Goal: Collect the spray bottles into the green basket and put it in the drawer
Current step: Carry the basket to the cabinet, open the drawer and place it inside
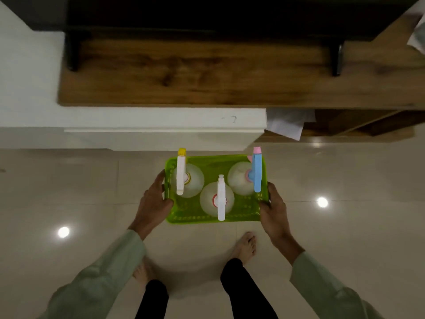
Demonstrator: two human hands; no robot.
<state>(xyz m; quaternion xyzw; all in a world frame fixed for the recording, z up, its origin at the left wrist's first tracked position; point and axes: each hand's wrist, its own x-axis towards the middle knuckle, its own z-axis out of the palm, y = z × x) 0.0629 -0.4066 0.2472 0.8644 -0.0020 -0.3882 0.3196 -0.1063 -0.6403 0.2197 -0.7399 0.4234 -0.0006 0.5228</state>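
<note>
The left hand [154,200] is clamped on the left wall of the translucent green plastic basket [213,219], which is held above the glossy beige tiled floor [69,180]. Three clear spray bottles are stood upright inside: a yellow-tipped white-trigger bottle [181,173], an all-white-trigger bottle [221,199], and a blue-and-pink-trigger bottle [257,171]. The right wall is gripped by the right hand [273,214]. Beyond, a white cabinet front [161,118] and a brown wooden top [207,72] are seen.

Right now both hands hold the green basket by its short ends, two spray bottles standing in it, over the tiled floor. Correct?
Not quite: the head view shows three spray bottles in the green basket, not two. The rest stands: left hand and right hand hold its short ends over the tiled floor.
</note>
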